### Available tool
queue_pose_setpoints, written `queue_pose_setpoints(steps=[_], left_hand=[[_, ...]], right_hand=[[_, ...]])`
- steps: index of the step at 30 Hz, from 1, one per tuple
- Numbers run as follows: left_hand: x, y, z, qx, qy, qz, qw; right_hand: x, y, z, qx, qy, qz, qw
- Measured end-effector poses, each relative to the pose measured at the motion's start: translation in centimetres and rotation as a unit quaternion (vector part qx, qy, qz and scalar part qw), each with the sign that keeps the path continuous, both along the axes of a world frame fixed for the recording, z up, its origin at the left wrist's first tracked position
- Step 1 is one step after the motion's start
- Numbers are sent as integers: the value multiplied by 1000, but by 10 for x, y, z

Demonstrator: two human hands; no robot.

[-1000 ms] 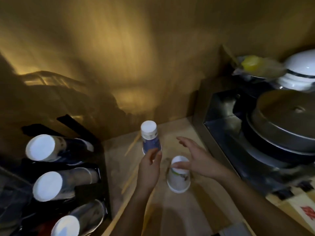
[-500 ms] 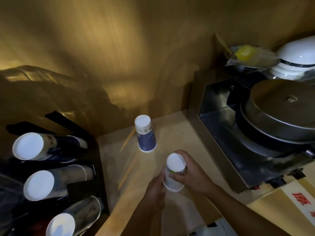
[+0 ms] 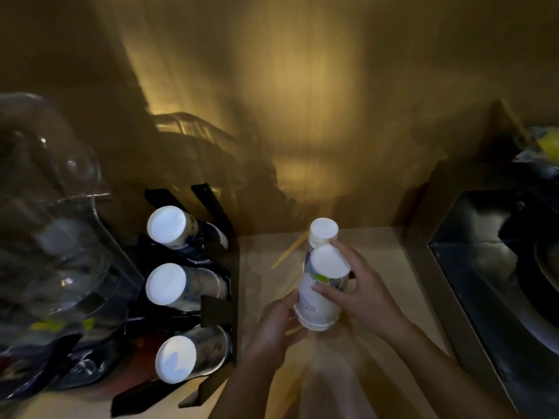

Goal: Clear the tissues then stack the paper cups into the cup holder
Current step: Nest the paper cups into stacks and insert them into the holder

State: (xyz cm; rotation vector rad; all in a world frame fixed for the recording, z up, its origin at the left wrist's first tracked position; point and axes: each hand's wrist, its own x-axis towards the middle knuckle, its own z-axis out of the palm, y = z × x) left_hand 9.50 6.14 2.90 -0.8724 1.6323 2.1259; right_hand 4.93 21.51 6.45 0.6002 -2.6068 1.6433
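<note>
Both my hands hold an upside-down stack of white paper cups (image 3: pixel 320 285) above the wooden counter (image 3: pixel 378 285). My left hand (image 3: pixel 273 326) grips the stack's rim end from below left. My right hand (image 3: pixel 360 285) wraps its side, fingers across the print. Just behind the stack stands another upside-down paper cup (image 3: pixel 323 231), partly hidden by it. The black cup holder (image 3: pixel 216 306) stands at the left with three slanted rows of cups: top (image 3: pixel 168 226), middle (image 3: pixel 166 284), bottom (image 3: pixel 177 358). No tissues are in view.
A clear plastic dome (image 3: pixel 51 225) fills the far left. A steel appliance (image 3: pixel 484 267) stands at the right. Thin wooden sticks (image 3: pixel 289 251) lie on the counter near the back wall.
The view has swung left. My hands have lifted the white cup stack off the counter and brought it in front of the blue cup; both hands now grip it.
</note>
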Motion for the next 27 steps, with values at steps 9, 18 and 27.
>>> queue_pose_setpoints(steps=[9,18,27], left_hand=[[43,-53,90,37,162,87,982],[74,-100,126,-120,213,200,949],[74,-128,113,-54,180,278,942]], right_hand=[[-3,-60,89,-68,116,111,985],[5,-125,126,-86,154,227,958],[7,-178,108,-29,174,281,943]])
